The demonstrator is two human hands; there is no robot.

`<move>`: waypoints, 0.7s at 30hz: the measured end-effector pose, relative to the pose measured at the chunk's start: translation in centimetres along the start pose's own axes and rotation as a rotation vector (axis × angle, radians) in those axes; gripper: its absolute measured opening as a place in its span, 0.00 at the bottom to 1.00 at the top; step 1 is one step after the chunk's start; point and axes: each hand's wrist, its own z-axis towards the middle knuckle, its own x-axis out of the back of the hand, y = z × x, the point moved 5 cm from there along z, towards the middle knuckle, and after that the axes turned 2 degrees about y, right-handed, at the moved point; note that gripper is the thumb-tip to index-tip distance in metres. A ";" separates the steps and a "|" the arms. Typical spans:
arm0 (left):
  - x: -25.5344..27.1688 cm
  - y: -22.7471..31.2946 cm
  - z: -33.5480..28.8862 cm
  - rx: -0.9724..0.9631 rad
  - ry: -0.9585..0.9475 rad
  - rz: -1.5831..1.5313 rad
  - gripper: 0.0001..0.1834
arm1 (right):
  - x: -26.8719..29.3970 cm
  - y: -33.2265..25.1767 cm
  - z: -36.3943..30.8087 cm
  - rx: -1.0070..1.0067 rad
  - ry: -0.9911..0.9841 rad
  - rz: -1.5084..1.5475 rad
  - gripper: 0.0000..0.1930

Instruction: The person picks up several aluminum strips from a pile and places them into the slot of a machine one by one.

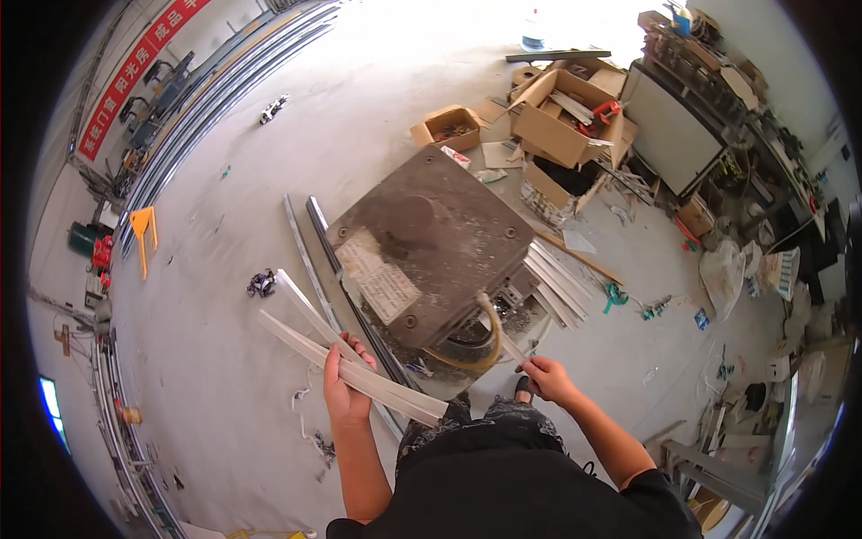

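Holding several long pale strips in the left hand, with the grip closed around them, spread apart at the far ends and bunched at the near ends, just in front of the patterned trousers. Pinching another pale strip near its lower end in the right hand, with thumb and fingers closed on it, just beside the near corner of a squat brown machine; hard to make out at the strip's far end. Standing before that machine, with a worn label on its top and a yellowish hose bent down at the near corner. To the right of the machine, more white strips, fanned out side by side. To its left, on the grey floor, a long dark bar next to a lighter bar. Farther off, beyond the machine, a large open cardboard box near a smaller one.
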 end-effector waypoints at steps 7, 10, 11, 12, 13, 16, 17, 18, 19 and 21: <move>0.3 -3.0 -4.1 -0.082 0.059 0.042 0.15 | -0.3 0.2 0.1 0.119 0.013 -0.086 0.14; -0.5 -5.3 -6.7 -0.094 0.039 0.150 0.15 | 0.0 0.4 0.1 0.153 0.020 -0.135 0.14; -0.5 -6.1 -7.5 -0.073 0.078 0.149 0.16 | 0.1 1.3 0.5 0.168 0.030 -0.134 0.14; -0.5 -6.9 -8.2 -0.049 0.118 0.145 0.16 | 0.2 1.3 0.4 0.182 0.043 -0.134 0.14; -0.3 -7.4 -8.9 -0.048 0.124 0.148 0.16 | 0.3 1.3 0.3 0.179 0.025 -0.140 0.14; 0.2 -8.6 -10.1 -0.057 0.220 0.122 0.14 | 0.5 0.9 -0.2 0.135 0.014 -0.117 0.13; 0.7 -8.9 -10.5 -0.045 0.220 0.126 0.14 | 0.3 0.6 -0.3 0.153 0.013 -0.155 0.13; 1.5 -9.0 -10.6 -0.042 0.232 0.133 0.14 | 0.4 0.5 -0.5 0.173 0.022 -0.189 0.13; 2.0 -9.0 -10.7 -0.037 0.241 0.141 0.14 | 0.3 0.7 -0.3 0.180 0.018 -0.211 0.12; 2.7 -8.7 -10.8 -0.018 0.236 0.113 0.14 | -0.1 0.6 -0.5 0.168 0.026 -0.198 0.12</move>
